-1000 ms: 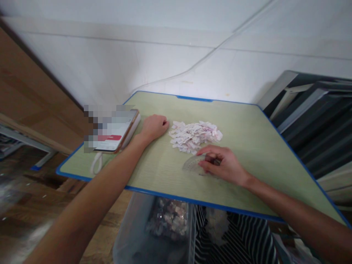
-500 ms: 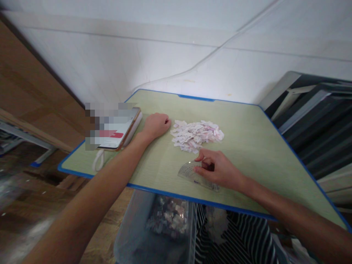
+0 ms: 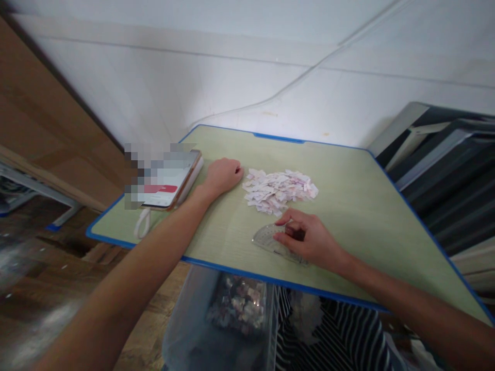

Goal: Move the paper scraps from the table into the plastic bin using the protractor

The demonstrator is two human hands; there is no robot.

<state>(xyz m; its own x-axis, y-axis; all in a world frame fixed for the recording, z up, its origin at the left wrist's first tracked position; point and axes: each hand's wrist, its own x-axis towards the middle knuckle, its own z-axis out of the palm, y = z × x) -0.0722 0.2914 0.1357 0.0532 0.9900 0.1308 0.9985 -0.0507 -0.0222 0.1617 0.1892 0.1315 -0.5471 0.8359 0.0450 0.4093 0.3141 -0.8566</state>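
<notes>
A clear plastic protractor lies close to the table's front edge, its curved side facing away from me. My right hand pinches it between thumb and fingers, covering its right part. Just beyond is a loose pile of small whitish paper scraps, some tinged pink. To the left of the pile my left hand rests on the table, fingers curled into a fist. Whether anything is inside that fist is hidden.
A phone lies on a white block at the table's left side, with a white loop strap. Below the front edge stands a translucent plastic bin holding scraps. Dark panels lean at the right; cardboard stands left.
The whole view has shifted slightly, so everything appears a little further right. Both hands, the protractor and the paper pile otherwise look almost the same.
</notes>
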